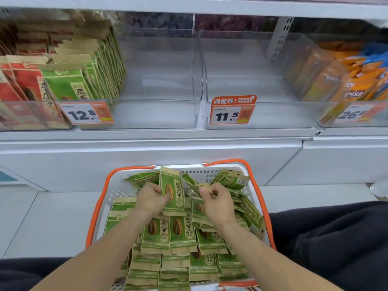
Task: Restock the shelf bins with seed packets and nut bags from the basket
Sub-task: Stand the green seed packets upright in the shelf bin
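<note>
A white basket with orange handles (pixel 211 172) sits on the floor below the shelf, full of several green seed packets (pixel 180 232). My left hand (pixel 152 199) grips one green packet (pixel 172 189) held upright over the basket. My right hand (pixel 216 201) pinches the corner of another green packet (pixel 194 183), which is tilted. On the shelf above, a clear bin (pixel 159 114) holds green packets (pixel 88 66) in its left part, with the rest bare. The bin with the 11.5 price tag (pixel 232 111) holds nothing.
Red seed packets (pixel 23 80) fill the far-left bin. Orange and blue bags (pixel 357 76) fill the bin at the right. A white shelf ledge (pixel 147 152) juts out between the bins and the basket. My dark-trousered legs (pixel 327 238) flank the basket.
</note>
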Action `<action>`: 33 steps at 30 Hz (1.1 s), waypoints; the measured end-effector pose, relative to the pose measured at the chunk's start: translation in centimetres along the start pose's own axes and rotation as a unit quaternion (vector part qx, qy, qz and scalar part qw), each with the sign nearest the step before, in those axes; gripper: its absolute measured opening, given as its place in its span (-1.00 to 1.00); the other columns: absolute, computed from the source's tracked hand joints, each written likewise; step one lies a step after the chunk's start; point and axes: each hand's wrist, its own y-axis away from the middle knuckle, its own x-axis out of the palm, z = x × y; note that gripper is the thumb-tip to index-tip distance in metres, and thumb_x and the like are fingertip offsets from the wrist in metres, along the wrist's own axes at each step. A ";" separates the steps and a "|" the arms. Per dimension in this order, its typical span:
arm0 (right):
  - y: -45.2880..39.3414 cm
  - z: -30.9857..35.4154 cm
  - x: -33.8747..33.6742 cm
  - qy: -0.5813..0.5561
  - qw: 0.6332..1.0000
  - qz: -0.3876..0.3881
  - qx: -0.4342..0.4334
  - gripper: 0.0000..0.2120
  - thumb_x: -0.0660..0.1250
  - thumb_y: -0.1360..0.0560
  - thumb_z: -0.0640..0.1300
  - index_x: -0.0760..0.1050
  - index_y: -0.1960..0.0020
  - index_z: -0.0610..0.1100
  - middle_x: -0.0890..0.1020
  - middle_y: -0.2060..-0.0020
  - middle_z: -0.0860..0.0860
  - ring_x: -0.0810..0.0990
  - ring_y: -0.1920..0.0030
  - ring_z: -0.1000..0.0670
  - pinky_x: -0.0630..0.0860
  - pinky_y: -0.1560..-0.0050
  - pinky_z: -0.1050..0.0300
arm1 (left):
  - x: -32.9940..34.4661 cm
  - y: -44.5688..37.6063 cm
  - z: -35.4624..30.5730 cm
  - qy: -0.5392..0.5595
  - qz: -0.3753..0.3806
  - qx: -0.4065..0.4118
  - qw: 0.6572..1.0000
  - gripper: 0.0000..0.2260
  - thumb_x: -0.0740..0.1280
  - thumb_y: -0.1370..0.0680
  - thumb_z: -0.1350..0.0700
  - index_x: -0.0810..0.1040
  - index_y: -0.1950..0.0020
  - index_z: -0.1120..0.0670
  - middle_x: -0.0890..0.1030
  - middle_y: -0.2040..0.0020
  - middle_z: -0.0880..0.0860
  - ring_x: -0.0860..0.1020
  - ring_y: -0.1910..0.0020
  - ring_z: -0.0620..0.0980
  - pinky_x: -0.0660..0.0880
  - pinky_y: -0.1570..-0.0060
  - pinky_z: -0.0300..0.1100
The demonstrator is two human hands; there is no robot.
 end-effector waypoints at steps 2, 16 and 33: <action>0.9 1.2 0.3 -0.013 0.999 0.016 -0.043 -0.73 0.38 -0.56 0.01 0.45 0.22 -0.11 0.56 0.14 -0.07 0.52 0.17 0.08 0.41 0.15 0.34 | -0.6 0.2 -1.2 0.140 0.062 -0.044 0.987 -0.77 0.47 -0.47 0.29 0.48 -0.02 0.14 0.68 0.04 0.17 0.68 0.12 0.08 0.62 0.14 -0.03; 2.5 6.9 -1.8 0.030 0.966 0.125 -0.226 -0.89 0.54 -0.43 -0.08 0.63 0.13 -0.03 0.25 -0.38 0.24 0.47 -0.32 0.18 0.50 -0.15 0.40 | -9.2 3.0 -8.2 0.229 0.331 0.043 0.914 -0.66 0.27 -0.55 0.23 0.51 -0.32 0.18 0.60 -0.23 0.25 0.56 -0.19 0.38 0.49 -0.21 0.27; 0.0 20.5 -6.5 -0.001 0.962 0.226 -0.154 -0.43 0.60 -0.31 -0.11 0.48 -0.26 -0.10 0.67 -0.08 -0.04 0.73 0.06 -0.09 0.67 0.02 -0.17 | -14.3 6.3 -13.3 0.209 0.183 0.311 0.909 -0.63 0.34 -0.49 0.02 0.53 -0.27 0.10 0.69 -0.11 0.03 0.66 -0.11 0.00 0.60 -0.06 -0.16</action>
